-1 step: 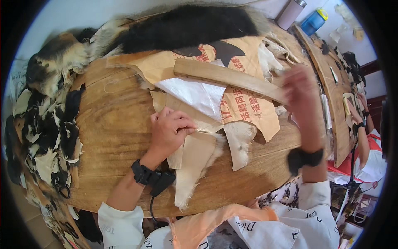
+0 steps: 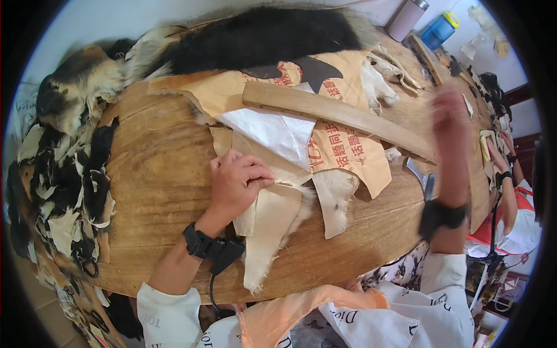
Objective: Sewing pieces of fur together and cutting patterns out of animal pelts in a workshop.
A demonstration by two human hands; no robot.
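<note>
Desk (image 2: pixel 156 191): pale hide (image 2: pixel 271 217) at middle. Wooden bar (image 2: pixel 331 110) beyond, more right end showing. Right hand (image 2: pixel 451 119), blurry, now farther right; cannot tell grip. Left hand (image 2: pixel 237 178) still pinches hide, grip narrow, likely keeping it still. Metal tool (image 2: pixel 415 171) now shows, right.

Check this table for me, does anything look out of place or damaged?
Nothing looks spilled. The fur scraps heaped at left on the table look jumbled. The wooden bar lies slantwise across the brown paper. The pale hide piece at the left hand has a ragged, hairy edge; whether that's damage I can't tell.
</note>
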